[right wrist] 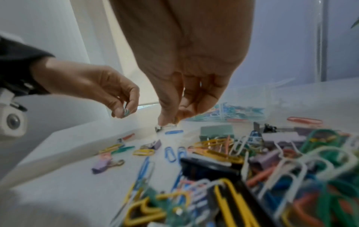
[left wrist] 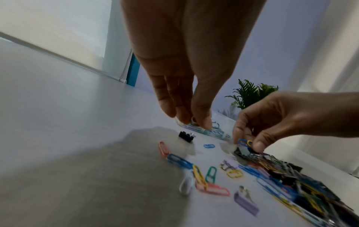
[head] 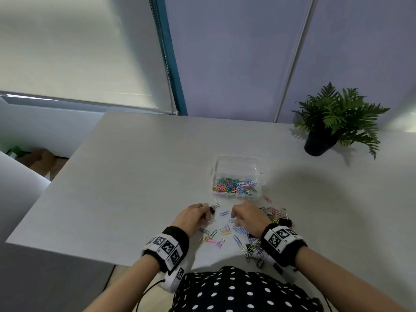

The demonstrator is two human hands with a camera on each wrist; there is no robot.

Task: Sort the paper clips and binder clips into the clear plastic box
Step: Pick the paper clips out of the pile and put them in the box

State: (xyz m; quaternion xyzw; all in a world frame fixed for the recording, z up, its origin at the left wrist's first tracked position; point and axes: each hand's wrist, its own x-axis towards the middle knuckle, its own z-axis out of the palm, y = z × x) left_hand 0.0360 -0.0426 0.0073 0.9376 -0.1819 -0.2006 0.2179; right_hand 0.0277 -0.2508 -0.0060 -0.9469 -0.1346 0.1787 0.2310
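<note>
The clear plastic box (head: 236, 164) stands open mid-table with several coloured paper clips inside. My left hand (head: 206, 216) hovers just above a black binder clip (left wrist: 186, 136) that lies on the table. Its thumb and fingers pinch a small green paper clip (right wrist: 126, 112). To the right, my right hand (left wrist: 247, 144) pinches blue and yellow paper clips (left wrist: 245, 142) just off the table. Loose paper clips (head: 212, 234) and lilac binder clips (head: 220, 244) lie scattered between the hands. A dense pile of clips (head: 274, 216) sits under and right of my right wrist.
A potted fern (head: 333, 122) stands at the back right of the white table (head: 126, 176). The table's left edge drops to the floor, and its front edge runs just behind my wrists. A wall and a window blind close the back.
</note>
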